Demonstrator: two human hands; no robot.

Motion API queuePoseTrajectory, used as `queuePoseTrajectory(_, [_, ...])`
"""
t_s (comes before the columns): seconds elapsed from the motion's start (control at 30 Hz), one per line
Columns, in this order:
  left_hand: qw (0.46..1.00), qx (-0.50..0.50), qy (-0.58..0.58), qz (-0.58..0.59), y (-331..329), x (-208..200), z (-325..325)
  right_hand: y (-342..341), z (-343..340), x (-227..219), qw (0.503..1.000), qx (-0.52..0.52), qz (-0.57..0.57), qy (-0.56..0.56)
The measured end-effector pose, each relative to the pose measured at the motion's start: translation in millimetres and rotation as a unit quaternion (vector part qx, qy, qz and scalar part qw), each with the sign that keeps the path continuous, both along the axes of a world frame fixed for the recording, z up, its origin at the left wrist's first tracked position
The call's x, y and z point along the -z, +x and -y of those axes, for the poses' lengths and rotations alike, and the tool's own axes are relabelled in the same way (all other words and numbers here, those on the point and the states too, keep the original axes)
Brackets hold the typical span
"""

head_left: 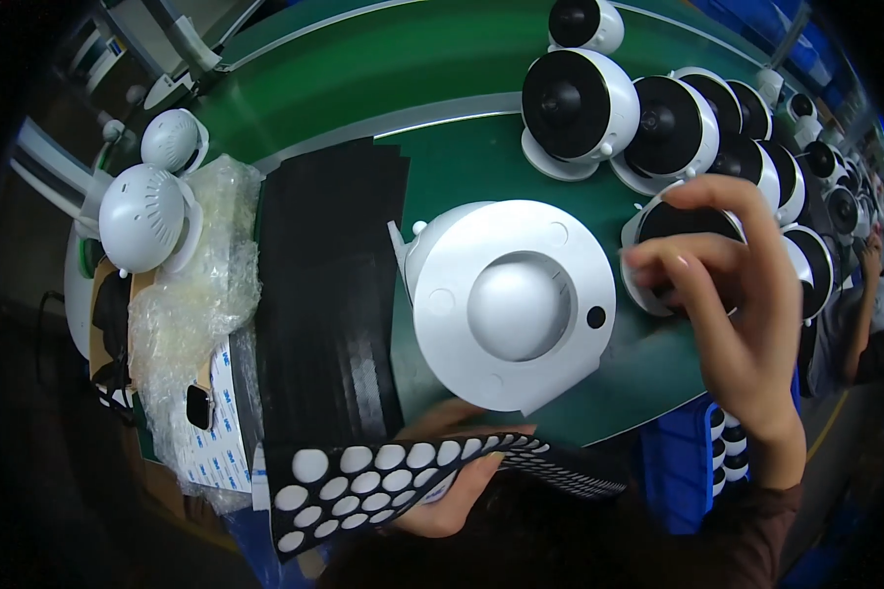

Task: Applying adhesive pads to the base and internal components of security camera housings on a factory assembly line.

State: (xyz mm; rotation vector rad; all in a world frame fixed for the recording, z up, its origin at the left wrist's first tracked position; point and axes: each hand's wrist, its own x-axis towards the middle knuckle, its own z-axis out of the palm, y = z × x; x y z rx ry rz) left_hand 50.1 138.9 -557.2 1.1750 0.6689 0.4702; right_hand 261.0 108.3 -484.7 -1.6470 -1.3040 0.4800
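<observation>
In front of me lies a white dome camera [591, 240], its ring-shaped base facing up with one black round pad [595, 317] on it. My left hand [454, 506] is closed on a bendy black sheet of round pads [408, 483], at the near table edge. White circles show across the sheet, and part of it covers the hand. To the right of the base, my right hand [746, 285] hangs raised with its thumb and a finger pinched together and another finger bent above. Anything in that pinch is too small or dark to make out.
Several white cameras with black faces [580, 103] crowd the right and back. Black sheets [329, 294] are stacked to the left, beside bubble wrap [201, 285] and two white cameras [139, 218]. A blue crate [678, 471] stands below right. A person's arm [862, 314] shows far right.
</observation>
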Motion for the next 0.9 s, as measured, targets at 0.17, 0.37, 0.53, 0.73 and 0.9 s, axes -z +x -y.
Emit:
queuePoseTrajectory(0.17, [0.953,-0.2,0.228,0.004,-26.5,17.3,26.1,-33.3,22.7,5.4,0.957,-0.185,0.207,0.087])
queuePoseTrajectory(0.37, [0.952,-0.296,0.066,0.041,-5.5,21.6,36.5,-53.2,45.7,36.9,0.975,-0.097,0.154,0.124])
queuePoseTrajectory(0.53, [0.914,-0.162,0.367,-0.057,-13.5,4.8,31.0,-72.1,51.1,46.6,0.96,-0.027,0.218,0.177])
queuePoseTrajectory(0.73, [0.887,-0.249,0.37,-0.12,-5.9,30.5,35.7,-76.7,51.0,57.8,0.938,0.028,0.302,0.168])
queuePoseTrajectory(0.9, [0.855,-0.265,0.404,-0.188,-8.0,32.6,34.7,-71.6,48.0,54.6,0.988,0.027,0.105,0.107])
